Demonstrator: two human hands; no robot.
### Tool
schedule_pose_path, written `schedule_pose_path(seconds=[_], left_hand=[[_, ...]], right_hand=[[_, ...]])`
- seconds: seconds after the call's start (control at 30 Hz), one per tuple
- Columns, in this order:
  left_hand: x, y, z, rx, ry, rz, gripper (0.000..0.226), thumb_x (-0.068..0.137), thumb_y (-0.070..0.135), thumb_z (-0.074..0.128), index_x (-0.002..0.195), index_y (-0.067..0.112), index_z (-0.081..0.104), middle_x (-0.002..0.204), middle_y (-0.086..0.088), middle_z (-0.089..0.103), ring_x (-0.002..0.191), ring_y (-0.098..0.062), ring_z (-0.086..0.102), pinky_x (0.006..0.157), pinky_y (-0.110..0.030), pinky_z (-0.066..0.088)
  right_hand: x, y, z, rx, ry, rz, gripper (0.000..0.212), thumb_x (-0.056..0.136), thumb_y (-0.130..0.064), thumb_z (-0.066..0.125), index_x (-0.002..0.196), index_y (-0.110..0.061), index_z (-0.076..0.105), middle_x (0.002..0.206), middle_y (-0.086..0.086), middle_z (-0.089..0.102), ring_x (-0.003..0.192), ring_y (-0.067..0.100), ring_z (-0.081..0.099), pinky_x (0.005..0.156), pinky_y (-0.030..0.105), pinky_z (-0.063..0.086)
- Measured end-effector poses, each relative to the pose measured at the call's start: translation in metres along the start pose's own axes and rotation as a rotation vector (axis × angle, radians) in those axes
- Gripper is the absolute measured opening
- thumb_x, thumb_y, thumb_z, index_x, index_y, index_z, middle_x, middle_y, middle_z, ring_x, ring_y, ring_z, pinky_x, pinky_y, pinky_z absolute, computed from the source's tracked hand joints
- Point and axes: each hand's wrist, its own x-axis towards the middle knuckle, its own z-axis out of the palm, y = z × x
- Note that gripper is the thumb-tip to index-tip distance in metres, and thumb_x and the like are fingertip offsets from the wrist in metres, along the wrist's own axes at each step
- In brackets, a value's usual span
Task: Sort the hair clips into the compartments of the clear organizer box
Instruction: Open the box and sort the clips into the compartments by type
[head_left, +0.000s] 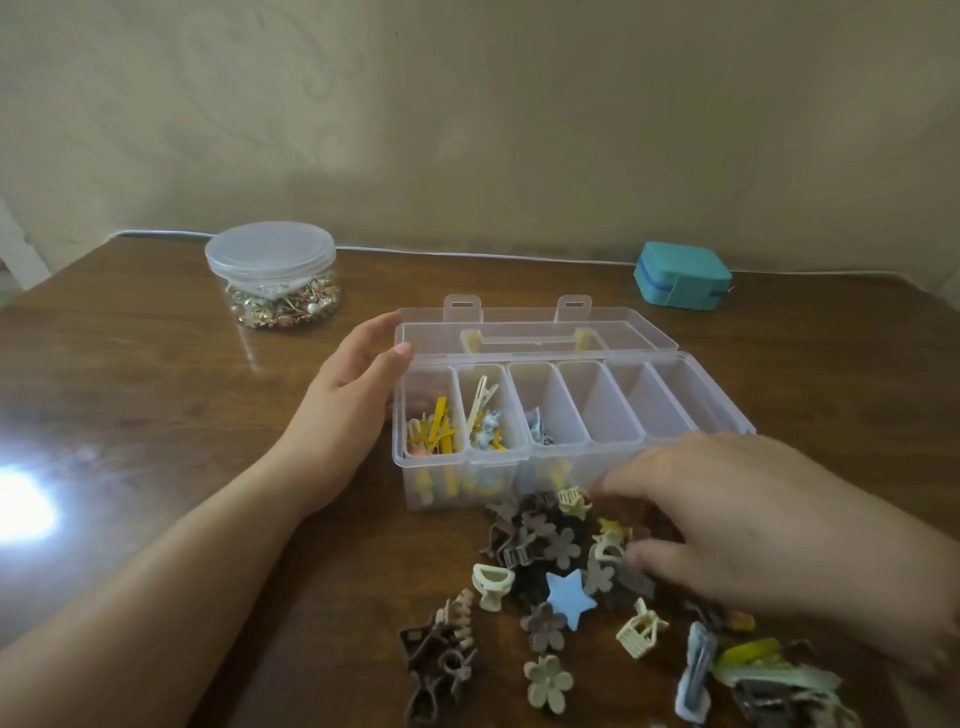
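Down at the near edge of the wooden table, a big loose pile of hair clips waits unsorted: brown flowers, cream claws, a blue star clip, a cream flower clip, and striped and green ones off to the right. The right hand is over the pile's far side, blurred, fingers reaching down among the clips; whether it has pinched one I cannot tell. Just beyond sits the clear organizer box, lid thrown open behind it. Six compartments in a row: the leftmost holds yellow and orange clips, the second some pale and yellow ones, the third just a greyish one or two, and the three on the right look bare. The left hand steadies the box's left end, thumb on the rim, fingers loosely curved beside the wall. So I judge it an early stage, most of the work remaining. Farther back, a lidded jar of small trinkets stands left, a teal case right, by the wall.
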Motion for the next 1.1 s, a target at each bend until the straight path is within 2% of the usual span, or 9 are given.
schedule_pose_path(seconds=[0.1, 0.2, 0.4, 0.5, 0.63, 0.87, 0.97, 1.03, 1.1], left_hand=[[0.000, 0.000, 0.000, -0.010, 0.000, -0.003, 0.040, 0.103, 0.025, 0.048, 0.143, 0.029, 0.050, 0.116, 0.009, 0.070, 0.095, -0.004, 0.073, 0.084, -0.029, 0.055], [0.001, -0.001, 0.000, -0.006, 0.004, 0.002, 0.039, 0.103, 0.025, 0.048, 0.142, 0.029, 0.050, 0.113, 0.012, 0.071, 0.097, -0.004, 0.072, 0.088, -0.030, 0.056], [0.001, -0.001, -0.001, 0.009, -0.005, 0.007, 0.041, 0.103, 0.027, 0.049, 0.144, 0.030, 0.049, 0.116, 0.011, 0.071, 0.101, -0.004, 0.071, 0.092, -0.033, 0.054], [0.001, -0.001, -0.001, 0.015, -0.010, 0.007, 0.041, 0.103, 0.027, 0.048, 0.144, 0.031, 0.049, 0.118, 0.012, 0.070, 0.102, -0.003, 0.070, 0.092, -0.033, 0.054], [0.001, -0.002, -0.002, 0.023, -0.013, 0.009, 0.041, 0.103, 0.027, 0.049, 0.144, 0.031, 0.049, 0.119, 0.012, 0.069, 0.102, -0.003, 0.070, 0.092, -0.033, 0.054], [0.002, -0.002, -0.002, 0.014, -0.010, 0.003, 0.040, 0.103, 0.026, 0.048, 0.143, 0.031, 0.049, 0.121, 0.009, 0.069, 0.102, -0.004, 0.071, 0.090, -0.031, 0.056], [0.001, -0.002, -0.001, 0.005, -0.011, 0.001, 0.039, 0.104, 0.024, 0.047, 0.143, 0.028, 0.049, 0.115, 0.010, 0.070, 0.094, -0.001, 0.072, 0.079, -0.023, 0.058], [0.001, -0.002, -0.001, 0.013, -0.011, 0.007, 0.038, 0.104, 0.023, 0.047, 0.142, 0.027, 0.049, 0.109, 0.012, 0.070, 0.088, 0.003, 0.072, 0.072, -0.016, 0.058], [0.001, -0.001, -0.001, 0.014, -0.011, 0.008, 0.039, 0.104, 0.023, 0.047, 0.143, 0.026, 0.048, 0.107, 0.015, 0.068, 0.085, 0.006, 0.071, 0.068, -0.013, 0.056]], right_hand=[[-0.006, 0.003, -0.009, 0.055, -0.105, -0.001, 0.055, 0.081, -0.054, 0.066, 0.129, -0.049, 0.041, 0.120, -0.027, 0.055, 0.111, 0.001, 0.052, 0.090, 0.028, 0.048], [-0.008, 0.004, -0.011, 0.038, -0.100, -0.020, 0.062, 0.082, -0.048, 0.068, 0.133, -0.053, 0.034, 0.128, -0.031, 0.050, 0.117, -0.001, 0.048, 0.095, 0.027, 0.046], [-0.004, 0.004, -0.004, 0.043, -0.085, -0.063, 0.047, 0.086, -0.040, 0.063, 0.127, -0.050, 0.041, 0.110, -0.026, 0.050, 0.094, -0.001, 0.047, 0.077, 0.021, 0.044], [-0.002, 0.002, -0.001, 0.015, -0.082, -0.055, 0.040, 0.087, -0.046, 0.059, 0.125, -0.047, 0.045, 0.105, -0.022, 0.051, 0.090, 0.002, 0.048, 0.070, 0.021, 0.042], [0.002, -0.001, 0.000, 0.014, -0.106, -0.024, 0.034, 0.081, -0.056, 0.064, 0.109, -0.041, 0.051, 0.083, -0.016, 0.050, 0.073, 0.002, 0.044, 0.057, 0.021, 0.034], [0.000, 0.006, -0.004, 0.147, -0.113, 0.039, 0.028, 0.076, -0.055, 0.071, 0.096, -0.040, 0.059, 0.080, -0.015, 0.062, 0.074, -0.001, 0.056, 0.065, 0.022, 0.048], [-0.009, 0.018, -0.013, 0.359, -0.148, 0.009, 0.018, 0.082, -0.037, 0.073, 0.095, -0.044, 0.063, 0.087, -0.024, 0.065, 0.079, -0.007, 0.061, 0.071, 0.023, 0.055], [-0.013, 0.024, -0.020, 0.606, -0.147, -0.078, 0.023, 0.084, -0.023, 0.071, 0.093, -0.044, 0.066, 0.085, -0.022, 0.070, 0.073, 0.001, 0.068, 0.066, 0.020, 0.056], [-0.012, 0.025, -0.023, 0.746, -0.041, -0.155, 0.018, 0.081, -0.025, 0.071, 0.090, -0.041, 0.068, 0.082, -0.012, 0.073, 0.068, 0.010, 0.071, 0.062, 0.023, 0.058]])
